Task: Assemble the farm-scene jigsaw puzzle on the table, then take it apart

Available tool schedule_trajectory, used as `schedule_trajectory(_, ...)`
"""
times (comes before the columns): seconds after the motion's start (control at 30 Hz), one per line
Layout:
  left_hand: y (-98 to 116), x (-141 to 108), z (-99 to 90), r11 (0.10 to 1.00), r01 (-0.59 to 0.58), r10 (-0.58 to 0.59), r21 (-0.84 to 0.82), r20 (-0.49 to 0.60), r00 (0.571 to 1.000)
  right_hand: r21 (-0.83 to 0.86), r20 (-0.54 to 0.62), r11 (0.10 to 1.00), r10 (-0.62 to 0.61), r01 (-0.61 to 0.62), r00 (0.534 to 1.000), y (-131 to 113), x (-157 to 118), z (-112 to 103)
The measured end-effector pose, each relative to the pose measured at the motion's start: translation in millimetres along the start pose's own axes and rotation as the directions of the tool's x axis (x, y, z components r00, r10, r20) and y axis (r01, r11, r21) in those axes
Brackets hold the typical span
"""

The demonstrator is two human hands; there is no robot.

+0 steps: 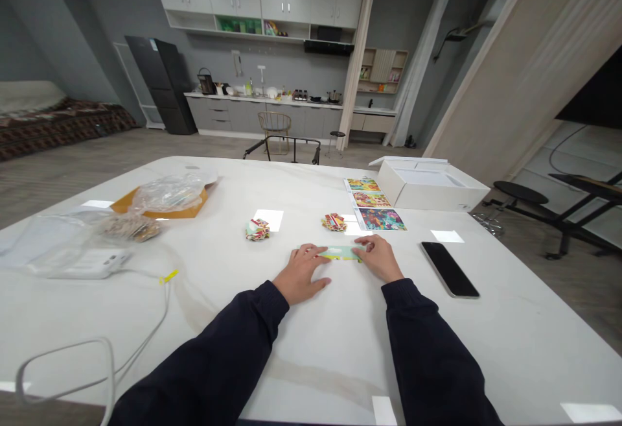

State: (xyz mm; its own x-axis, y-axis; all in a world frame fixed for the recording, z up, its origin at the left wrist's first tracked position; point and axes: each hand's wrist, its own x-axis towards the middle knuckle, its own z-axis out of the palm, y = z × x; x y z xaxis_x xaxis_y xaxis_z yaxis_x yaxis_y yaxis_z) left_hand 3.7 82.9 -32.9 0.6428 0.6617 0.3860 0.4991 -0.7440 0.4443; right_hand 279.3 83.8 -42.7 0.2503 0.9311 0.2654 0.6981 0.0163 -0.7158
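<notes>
A narrow strip of pale green and yellow paper [341, 253] lies flat on the white table [311, 361], just ahead of me. My left hand [301, 274] holds its left end with the fingertips, and my right hand [379, 257] holds its right end. Farther ahead sit a small folded bundle of printed paper [257, 229] and a similar multicoloured bundle [334, 222]. Three colourful printed sheets [374, 202] lie in a column beyond the right bundle.
A black smartphone [449, 270] lies to the right of my hands, and an open white box [427, 186] stands at the far right. Plastic bags, an orange envelope [160, 205] and a white cable [146, 319] occupy the left. A stool [519, 192] stands off the table's right edge.
</notes>
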Motion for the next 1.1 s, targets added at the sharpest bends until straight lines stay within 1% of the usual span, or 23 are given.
schedule_trajectory(0.03, -11, 1, -8.2, 1.0, 0.013, -0.012, 0.02, -0.06, 0.998, 0.019, -0.025, 1.0, -0.007, 0.008, 1.0, -2, 0, -1)
schedule_trajectory(0.07, -24, 1, -18.0, 0.997, 0.057, -0.05, 0.047, -0.149, 0.988, 0.032, -0.051, 0.999, -0.02, 0.022, 0.998, -3, -1, -1)
schedule_trajectory(0.1, -39, 0, -28.9, 0.989, 0.128, -0.105, 0.075, -0.256, 0.961, 0.036, -0.075, 0.999, -0.035, 0.038, 0.997, -5, -1, -2)
schedule_trajectory(0.13, -55, -2, -40.0, 0.967, 0.231, -0.18, 0.103, -0.361, 0.915, 0.031, -0.092, 0.998, -0.049, 0.052, 0.995, -6, -1, -3)
schedule_trajectory(0.17, -71, -5, -50.5, 0.928, 0.352, -0.267, 0.121, -0.442, 0.857, 0.02, -0.1, 0.998, -0.061, 0.063, 0.993, -7, -1, -3)
schedule_trajectory(0.2, -85, -8, -59.6, 0.879, 0.46, -0.35, 0.126, -0.486, 0.801, 0.009, -0.102, 0.998, -0.067, 0.069, 0.993, -8, -1, -4)
schedule_trajectory(0.23, -98, -13, -66.8, 0.836, 0.536, -0.414, 0.118, -0.506, 0.757, 0.002, -0.1, 0.998, -0.068, 0.068, 0.993, -8, -1, -4)
schedule_trajectory(0.27, -108, -17, -72.0, 0.806, 0.582, -0.462, 0.109, -0.5, 0.733, -0.002, -0.099, 0.998, -0.064, 0.065, 0.993, -9, -1, -3)
schedule_trajectory(0.3, -115, -21, -75.0, 0.79, 0.605, -0.49, 0.101, -0.489, 0.722, -0.004, -0.099, 0.998, -0.062, 0.062, 0.993, -9, -1, -3)
schedule_trajectory(0.37, -123, -25, -76.5, 0.79, 0.605, -0.503, 0.094, -0.464, 0.729, -0.003, -0.107, 0.998, -0.061, 0.061, 0.992, -8, 0, -2)
schedule_trajectory(0.47, -125, -27, -74.8, 0.813, 0.574, -0.479, 0.093, -0.452, 0.752, 0.008, -0.127, 0.999, -0.052, 0.053, 0.991, -8, 0, -2)
schedule_trajectory(0.57, -120, -25, -78.0, 0.821, 0.566, -0.469, 0.079, -0.472, 0.747, 0.019, -0.128, 0.999, -0.043, 0.046, 0.991, -9, -1, -2)
schedule_trajectory(0.63, -109, -22, -83.1, 0.834, 0.546, -0.44, 0.073, -0.508, 0.74, 0.025, -0.131, 0.999, -0.037, 0.041, 0.991, -12, -1, -4)
schedule_trajectory(0.67, -100, -20, -85.5, 0.855, 0.514, -0.409, 0.07, -0.518, 0.751, 0.032, -0.135, 0.999, -0.035, 0.039, 0.99, -14, -1, -5)
schedule_trajectory(0.7, -90, -18, -87.3, 0.886, 0.459, -0.364, 0.065, -0.515, 0.776, 0.046, -0.138, 0.998, -0.033, 0.04, 0.99, -17, -2, -6)
schedule_trajectory(0.77, -65, -13, -86.7, 0.956, 0.294, -0.252, 0.022, -0.451, 0.856, 0.114, -0.123, 0.992, -0.035, 0.049, 0.992, -26, -4, -5)
schedule_trajectory(0.83, -38, -9, -79.5, 0.99, 0.127, -0.141, -0.062, -0.346, 0.928, 0.248, -0.041, 0.967, -0.046, 0.054, 0.998, -41, -10, 1)
schedule_trajectory(0.87, -27, -8, -73.9, 0.993, 0.056, -0.084, -0.106, -0.283, 0.956, 0.334, 0.032, 0.942, -0.054, 0.04, 0.998, -50, -14, 6)
schedule_trajectory(0.9, -17, -7, -67.4, 0.988, 0.002, -0.037, -0.153, -0.228, 0.973, 0.421, 0.121, 0.907, -0.065, 0.007, 0.99, -58, -18, 12)
schedule_trajectory(0.97, -3, -7, -54.0, 0.971, -0.062, 0.033, -0.233, -0.127, 0.991, 0.553, 0.306, 0.827, -0.085, -0.104, 0.948, -75, -28, 26)
schedule_trajectory(1.0, 1, -7, -48.0, 0.961, -0.08, 0.056, -0.263, -0.097, 0.994, 0.592, 0.371, 0.791, -0.097, -0.155, 0.924, -81, -32, 33)
schedule_trajectory(1.03, 4, -7, -42.9, 0.954, -0.09, 0.07, -0.285, -0.081, 0.994, 0.62, 0.405, 0.761, -0.098, -0.194, 0.909, -87, -36, 39)
schedule_trajectory(1.1, 5, -7, -35.7, 0.947, -0.1, 0.075, -0.305, -0.095, 0.993, 0.655, 0.416, 0.715, -0.07, -0.245, 0.907, -92, -41, 48)
